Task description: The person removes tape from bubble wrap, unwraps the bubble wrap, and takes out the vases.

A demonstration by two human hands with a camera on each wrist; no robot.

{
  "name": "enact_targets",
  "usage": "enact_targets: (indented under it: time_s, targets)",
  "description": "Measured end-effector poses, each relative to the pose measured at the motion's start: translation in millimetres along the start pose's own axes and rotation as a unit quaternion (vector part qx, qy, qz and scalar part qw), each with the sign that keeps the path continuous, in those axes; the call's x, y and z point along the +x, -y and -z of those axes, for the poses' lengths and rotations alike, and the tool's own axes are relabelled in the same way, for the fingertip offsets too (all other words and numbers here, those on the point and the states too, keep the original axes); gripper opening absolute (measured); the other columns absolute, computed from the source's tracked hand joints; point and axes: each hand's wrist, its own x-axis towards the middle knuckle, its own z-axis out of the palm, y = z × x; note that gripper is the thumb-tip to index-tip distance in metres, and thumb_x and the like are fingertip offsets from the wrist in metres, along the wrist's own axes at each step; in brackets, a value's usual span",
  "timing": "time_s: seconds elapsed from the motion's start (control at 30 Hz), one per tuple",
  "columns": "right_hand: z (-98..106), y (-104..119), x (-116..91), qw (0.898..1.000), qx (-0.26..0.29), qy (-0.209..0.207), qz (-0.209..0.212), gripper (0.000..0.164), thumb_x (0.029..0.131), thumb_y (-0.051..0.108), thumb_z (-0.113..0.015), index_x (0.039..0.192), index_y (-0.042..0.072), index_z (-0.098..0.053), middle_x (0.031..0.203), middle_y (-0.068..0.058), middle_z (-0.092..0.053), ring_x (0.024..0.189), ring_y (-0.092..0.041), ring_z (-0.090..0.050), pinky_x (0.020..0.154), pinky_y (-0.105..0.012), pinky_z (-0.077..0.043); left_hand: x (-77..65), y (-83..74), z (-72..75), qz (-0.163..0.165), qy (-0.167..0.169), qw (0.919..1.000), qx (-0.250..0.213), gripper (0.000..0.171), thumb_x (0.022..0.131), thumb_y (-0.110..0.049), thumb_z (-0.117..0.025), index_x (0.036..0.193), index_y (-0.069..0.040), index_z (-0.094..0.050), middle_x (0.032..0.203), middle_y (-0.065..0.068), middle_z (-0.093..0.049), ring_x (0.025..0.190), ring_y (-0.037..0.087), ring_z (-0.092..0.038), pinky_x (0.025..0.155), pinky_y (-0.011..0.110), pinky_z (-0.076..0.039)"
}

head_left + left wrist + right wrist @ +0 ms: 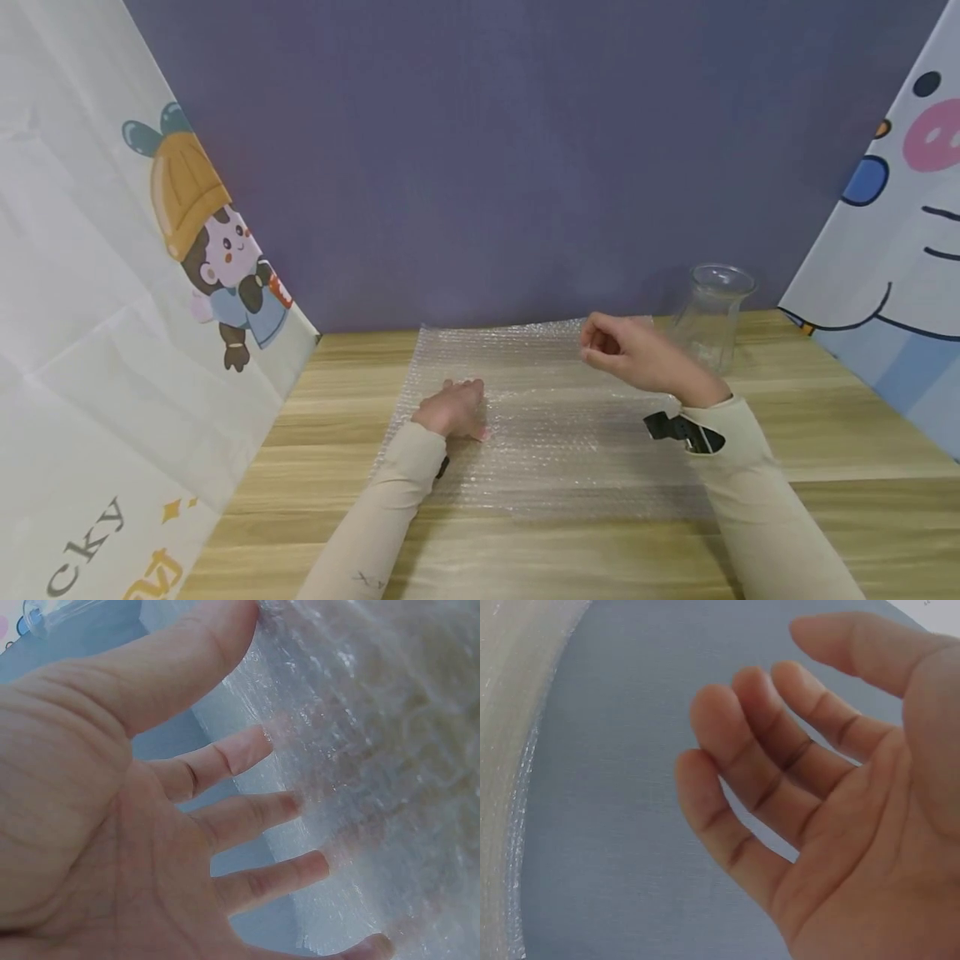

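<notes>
A sheet of clear bubble wrap lies flat on the wooden table. On its left part rests my left hand; in the left wrist view its fingers are spread and fairly straight, with the tips against the wrap. My right hand is raised over the wrap's far right part. Its fingers bend loosely and the thumb stands apart, with nothing held. Just behind that hand a clear glass vase with a flared rim stands upright, its lower left side partly hidden by the hand and wrist.
A dark blue-grey panel closes off the back of the wooden table. White sheets printed with cartoons hang at the left and at the right. The vase stands close to the back panel, near the far right corner.
</notes>
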Motion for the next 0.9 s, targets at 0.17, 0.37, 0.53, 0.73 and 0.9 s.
enact_targets:
  time_s: [0.17, 0.37, 0.53, 0.73, 0.9]
  targets:
    - [-2.4, -3.5, 1.2, 1.0, 0.003, 0.018, -0.016, 0.004, 0.101, 0.017, -0.065, 0.102, 0.015, -0.062, 0.081, 0.002, -0.062, 0.069, -0.013, -0.055, 0.061, -0.028, -0.048, 1.0, -0.5, -1.0, -0.002, 0.004, 0.9999, 0.014, 0.06, 0.08, -0.037, -0.087, 0.126, -0.015, -0.057, 0.145, 0.011, -0.059, 0.14, 0.039, -0.047, 0.1, 0.067, -0.049]
    - [-6.3, -13.1, 2.6, 1.0, -0.004, 0.017, -0.024, 0.005, 0.1, 0.016, -0.066, 0.102, 0.014, -0.062, 0.082, 0.001, -0.062, 0.071, -0.013, -0.055, 0.063, -0.028, -0.048, 2.1, -3.6, 0.3, -0.002, 0.003, 0.9998, 0.022, 0.06, 0.079, -0.037, -0.087, 0.126, -0.014, -0.057, 0.143, 0.01, -0.061, 0.135, 0.037, -0.05, 0.097, 0.064, -0.052]
    - [-7.1, -20.6, 1.8, 0.999, -0.016, 0.016, -0.028, 0.007, 0.1, 0.018, -0.067, 0.101, 0.014, -0.061, 0.081, 0.002, -0.062, 0.07, -0.012, -0.054, 0.062, -0.028, -0.046, 3.8, -7.2, 0.7, -0.004, 0.006, 0.9997, 0.024, 0.062, 0.08, -0.037, -0.087, 0.129, -0.013, -0.059, 0.146, 0.008, -0.059, 0.137, 0.038, -0.048, 0.099, 0.065, -0.05]
    - [-9.4, -28.4, 3.1, 0.999, -0.024, 0.004, -0.024, 0.007, 0.099, 0.017, -0.068, 0.1, 0.014, -0.062, 0.083, 0.003, -0.064, 0.073, -0.01, -0.057, 0.065, -0.028, -0.048, 6.4, -6.9, 1.0, -0.001, 0.004, 0.9999, 0.014, 0.062, 0.078, -0.038, -0.088, 0.128, -0.013, -0.06, 0.141, 0.008, -0.062, 0.138, 0.037, -0.048, 0.1, 0.068, -0.048]
    - [-16.7, -37.3, 8.0, 0.998, -0.05, -0.019, -0.012, 0.008, 0.095, 0.012, -0.07, 0.099, 0.012, -0.064, 0.089, 0.0, -0.067, 0.081, -0.013, -0.062, 0.071, -0.031, -0.052, 4.9, -0.8, 1.3, -0.011, 0.009, 0.9999, -0.002, 0.067, 0.08, -0.039, -0.087, 0.133, -0.008, -0.057, 0.139, 0.011, -0.063, 0.139, 0.038, -0.047, 0.105, 0.061, -0.049]
